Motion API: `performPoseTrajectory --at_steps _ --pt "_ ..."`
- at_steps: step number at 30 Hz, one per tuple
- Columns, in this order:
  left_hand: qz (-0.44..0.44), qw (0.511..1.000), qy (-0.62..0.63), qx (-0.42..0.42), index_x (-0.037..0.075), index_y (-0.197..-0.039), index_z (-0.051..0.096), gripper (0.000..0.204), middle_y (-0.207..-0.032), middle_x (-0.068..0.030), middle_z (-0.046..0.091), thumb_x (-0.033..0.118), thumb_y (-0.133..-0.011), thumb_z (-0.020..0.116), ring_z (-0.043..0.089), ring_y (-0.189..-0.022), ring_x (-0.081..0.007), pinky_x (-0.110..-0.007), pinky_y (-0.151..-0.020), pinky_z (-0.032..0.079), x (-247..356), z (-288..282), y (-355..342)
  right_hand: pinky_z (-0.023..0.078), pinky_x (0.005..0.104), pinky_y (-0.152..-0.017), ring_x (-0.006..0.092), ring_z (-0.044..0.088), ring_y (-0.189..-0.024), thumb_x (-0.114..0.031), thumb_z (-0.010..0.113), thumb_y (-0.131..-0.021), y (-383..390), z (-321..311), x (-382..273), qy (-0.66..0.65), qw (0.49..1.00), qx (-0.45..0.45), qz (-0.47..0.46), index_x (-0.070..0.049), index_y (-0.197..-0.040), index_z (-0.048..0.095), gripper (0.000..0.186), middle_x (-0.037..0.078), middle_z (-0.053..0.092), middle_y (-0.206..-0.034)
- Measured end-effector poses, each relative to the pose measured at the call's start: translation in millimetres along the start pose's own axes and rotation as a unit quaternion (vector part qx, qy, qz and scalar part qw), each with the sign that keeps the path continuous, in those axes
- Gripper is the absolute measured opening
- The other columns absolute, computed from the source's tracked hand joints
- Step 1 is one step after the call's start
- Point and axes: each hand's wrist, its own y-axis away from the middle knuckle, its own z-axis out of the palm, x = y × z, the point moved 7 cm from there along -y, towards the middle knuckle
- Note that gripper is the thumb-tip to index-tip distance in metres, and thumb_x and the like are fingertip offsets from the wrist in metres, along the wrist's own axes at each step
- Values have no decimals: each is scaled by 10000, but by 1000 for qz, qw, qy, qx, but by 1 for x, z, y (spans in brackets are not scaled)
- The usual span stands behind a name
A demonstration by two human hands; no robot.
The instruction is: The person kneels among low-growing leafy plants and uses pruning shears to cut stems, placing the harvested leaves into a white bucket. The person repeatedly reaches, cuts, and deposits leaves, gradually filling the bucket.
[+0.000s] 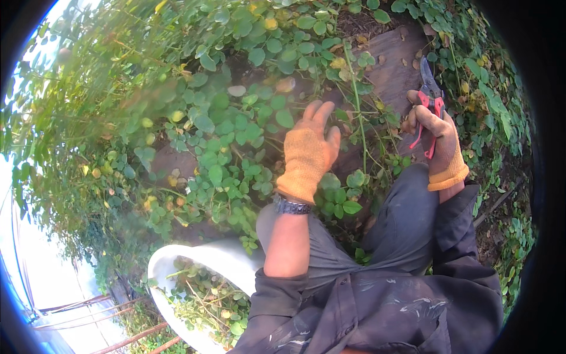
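The left hand (309, 141), in an orange glove (302, 162), was open over the leaves, with the fingers a little bent and the thumb apart; I could see nothing held in it. The right hand (441, 133), gloved also, gripped the red-handled pruning shears (435, 102), and their blades pointed upward, away from the body. Between the hands stood a long green stem (357, 103), but neither hand seemed to hold it. The leafy plants (221, 141) spread around, mostly forward and to the left, over brown ground (392, 62).

In my judgement, the step in hand was to search among the stems and choose one for cutting. The next move would call for the left hand to steady a stem, and for the blades to come near without touching the fingers.

Beside the left knee, a white container (167, 265) held leafy cuttings (218, 298). The dark jacket (377, 304) had pale marks, maybe stains. No brand, label or writing could be read.
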Motion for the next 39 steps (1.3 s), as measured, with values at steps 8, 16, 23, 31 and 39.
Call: performPoseTrajectory --at_steps 8,16,23,31,39 --pt "-31 999 -34 -3 137 -1244 779 362 -1288 -114 749 171 -894 861 733 -1162 -379 -462 -999 594 -11 -13 13 530 354 -809 195 642 -836 -175 730 -1010 -3 -5 0 20 1000 -6 0 88 -1491 564 573 70 642 -905" --pt "-97 974 -183 -98 142 -1073 809 226 -1240 -144 771 179 -857 863 757 -1114 -394 -482 -945 598 -14 11 -8 533 339 -797 183 650 -841 -174 711 -1019 3 -1 -4 25 1000 -2 3 94 -1478 567 551 81 663 -920" --pt "-112 966 -209 -105 183 -1092 839 214 -1141 -137 803 202 -881 815 761 -1129 -396 -493 -965 603 -17 8 -6 523 329 -813 182 644 -846 -170 701 -1022 4 -2 -4 12 1000 -1 9 111 -1485 552 562 74 658 -908" --pt "-84 941 -242 -220 178 -1026 850 139 -1093 -110 821 249 -924 787 784 -1071 -366 -495 -831 613 -37 5 10 509 319 -808 175 635 -849 -166 697 -1018 7 1 -8 31 999 21 13 135 -1484 541 577 81 664 -905" --pt "-86 962 -236 -109 166 -1021 840 150 -1067 -123 807 155 -879 791 781 -1057 -355 -485 -898 610 -41 50 -11 511 308 -799 170 638 -846 -147 696 -1027 4 3 -4 32 999 -13 5 127 -1479 545 549 76 664 -908"
